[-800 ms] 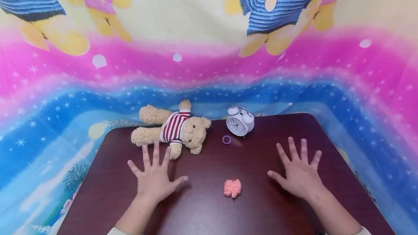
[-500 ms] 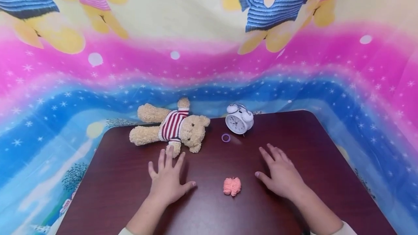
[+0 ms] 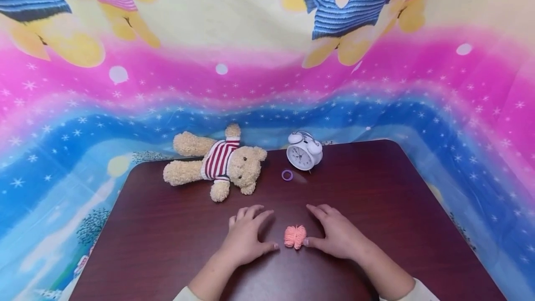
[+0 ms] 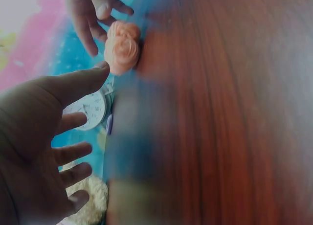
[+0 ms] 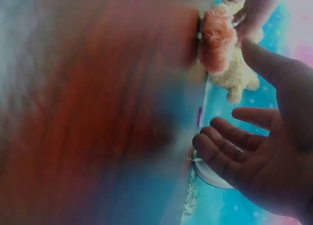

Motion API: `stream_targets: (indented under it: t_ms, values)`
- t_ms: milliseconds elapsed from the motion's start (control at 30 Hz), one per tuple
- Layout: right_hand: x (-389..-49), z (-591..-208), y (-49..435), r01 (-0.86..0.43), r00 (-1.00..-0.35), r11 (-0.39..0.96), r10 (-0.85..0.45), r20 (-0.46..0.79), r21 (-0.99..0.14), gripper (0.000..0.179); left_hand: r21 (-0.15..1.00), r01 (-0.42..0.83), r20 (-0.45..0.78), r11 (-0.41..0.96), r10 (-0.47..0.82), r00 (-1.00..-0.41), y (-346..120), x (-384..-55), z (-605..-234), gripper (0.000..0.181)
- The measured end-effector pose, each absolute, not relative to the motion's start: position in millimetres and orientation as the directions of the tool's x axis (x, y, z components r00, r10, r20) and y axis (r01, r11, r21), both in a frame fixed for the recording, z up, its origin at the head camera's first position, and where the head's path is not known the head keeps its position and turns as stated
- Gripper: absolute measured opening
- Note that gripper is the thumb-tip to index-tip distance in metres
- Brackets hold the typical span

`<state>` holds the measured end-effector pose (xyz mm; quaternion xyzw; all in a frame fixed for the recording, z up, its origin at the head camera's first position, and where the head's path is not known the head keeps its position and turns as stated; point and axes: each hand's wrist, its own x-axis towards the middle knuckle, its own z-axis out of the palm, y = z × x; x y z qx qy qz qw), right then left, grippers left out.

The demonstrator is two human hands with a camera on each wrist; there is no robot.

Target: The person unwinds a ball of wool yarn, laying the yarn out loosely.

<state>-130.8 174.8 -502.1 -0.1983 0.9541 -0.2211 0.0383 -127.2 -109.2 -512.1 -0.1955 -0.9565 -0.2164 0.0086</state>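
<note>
A small bundle of coral-pink yarn [image 3: 295, 237], cinched in the middle, lies on the dark wooden table [image 3: 167, 236] between the two hands. To its left is my left hand [image 3: 246, 236], fingers spread and slightly bent, thumb tip a short gap from the yarn. On the other side my right hand [image 3: 339, 233] has its thumb tip right at the yarn's edge, its fingers reaching forward past it. Neither hand grips anything. Both wrist views show the yarn bundle [image 4: 122, 48] beyond the thumb, with relaxed, parted fingers [image 5: 225, 146].
A teddy bear [image 3: 217, 164] in a red-striped shirt lies at the back left. A white twin-bell alarm clock [image 3: 304, 152] stands at the back edge, with a purple ring [image 3: 287, 175] just in front. A cartoon-printed cloth [image 3: 259, 82] hangs behind the table.
Both hands have come inward from wide apart, the left moving right and the right moving left, to either side of the yarn. Their spread fingers have drawn closer together.
</note>
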Motion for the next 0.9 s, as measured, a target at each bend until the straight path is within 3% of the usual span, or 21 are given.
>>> stream_targets:
  t_ms: [433,667,900]
  values:
    - [-133,-511,160,-0.463,-0.869,0.762,-0.491,0.062,-0.454,0.070,0.505,0.410,0.052,0.759,0.448,-0.893,-82,-129,-518,0.064]
    - [-134,-513,158,-0.491,-0.854,0.734,-0.513,0.091,-0.469,0.050,0.552,0.417,0.068,0.722,0.460,-0.885,-77,-133,-520,0.044]
    - [-134,-510,156,-0.495,-0.852,0.715,-0.511,0.113,-0.494,0.040,0.705,0.343,0.059,0.621,0.431,-0.901,-77,-136,-526,0.032]
